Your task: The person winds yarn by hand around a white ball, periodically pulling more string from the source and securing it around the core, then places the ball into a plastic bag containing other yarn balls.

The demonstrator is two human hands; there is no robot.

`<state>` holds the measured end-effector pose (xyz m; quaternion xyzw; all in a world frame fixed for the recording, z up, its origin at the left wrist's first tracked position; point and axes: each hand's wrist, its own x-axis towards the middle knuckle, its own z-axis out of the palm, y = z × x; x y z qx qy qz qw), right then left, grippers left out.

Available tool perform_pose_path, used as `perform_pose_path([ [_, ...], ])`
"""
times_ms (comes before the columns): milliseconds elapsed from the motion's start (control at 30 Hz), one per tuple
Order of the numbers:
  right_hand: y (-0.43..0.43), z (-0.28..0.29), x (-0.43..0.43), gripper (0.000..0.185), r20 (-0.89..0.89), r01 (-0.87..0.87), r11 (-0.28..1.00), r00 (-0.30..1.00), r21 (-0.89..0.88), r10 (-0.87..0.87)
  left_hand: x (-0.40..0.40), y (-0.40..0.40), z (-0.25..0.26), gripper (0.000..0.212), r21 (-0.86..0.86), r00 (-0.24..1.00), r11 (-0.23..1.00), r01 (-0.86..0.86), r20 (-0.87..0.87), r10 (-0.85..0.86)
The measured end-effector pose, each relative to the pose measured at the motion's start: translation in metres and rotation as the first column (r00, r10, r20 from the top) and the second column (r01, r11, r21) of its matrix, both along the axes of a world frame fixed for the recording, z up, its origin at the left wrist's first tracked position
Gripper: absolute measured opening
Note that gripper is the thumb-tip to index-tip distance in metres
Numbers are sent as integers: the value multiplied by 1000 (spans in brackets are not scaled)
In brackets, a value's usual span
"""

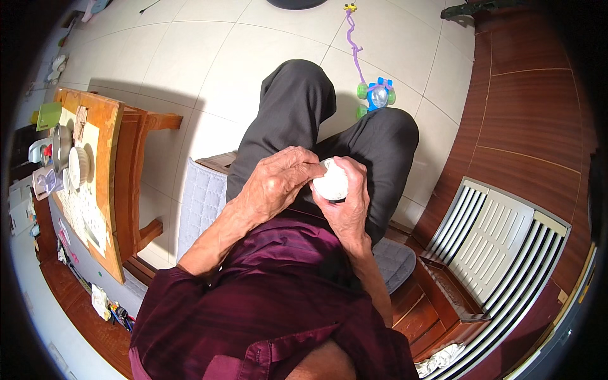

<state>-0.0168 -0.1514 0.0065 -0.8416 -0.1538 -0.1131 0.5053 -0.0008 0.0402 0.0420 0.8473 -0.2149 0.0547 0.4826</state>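
My right hand [350, 194] curls around a small white round object [332, 183], held above my lap between the dark trouser legs. Its surface looks uneven and partly overexposed, so I cannot tell exactly what it is. From the other side my left hand [282, 175] reaches in, with thumb and fingertips pinched together at the object's upper left edge. What lies between those fingertips is too small to make out.
A wooden table [116, 156] on the left bears bowls, including a white ribbed bowl [79, 167] and a metal bowl [61, 148]. A blue and green toy [378, 96] with a purple cord [352, 42] lies on the tiled floor [213, 57]. A slatted white panel [496, 237] is at right.
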Motion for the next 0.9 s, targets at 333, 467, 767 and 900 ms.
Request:
perform_pose_path([
  [333, -1, -3, -2, 82, -30, -6, 1000, 1000, -24, 5, 3, -1, 7, 26, 54, 999, 998, 22, -43, -20],
  [467, -2, -5, -3, 82, -33, -2, 1000, 999, -25, 1, 3, -3, 5, 25, 94, 1000, 995, 19, 6, -19],
  [767, -1, -3, -3, 85, -69, -13, 1000, 998, -6, 12, 4, 0, 5, 18, 147, 999, 989, 27, -30, -23],
  [900, 2, -2, -3, 84, -60, -21, 1000, 998, 7, 22, 3, 5, -5, 8, -193, 907, 981, -4, -414, -78],
])
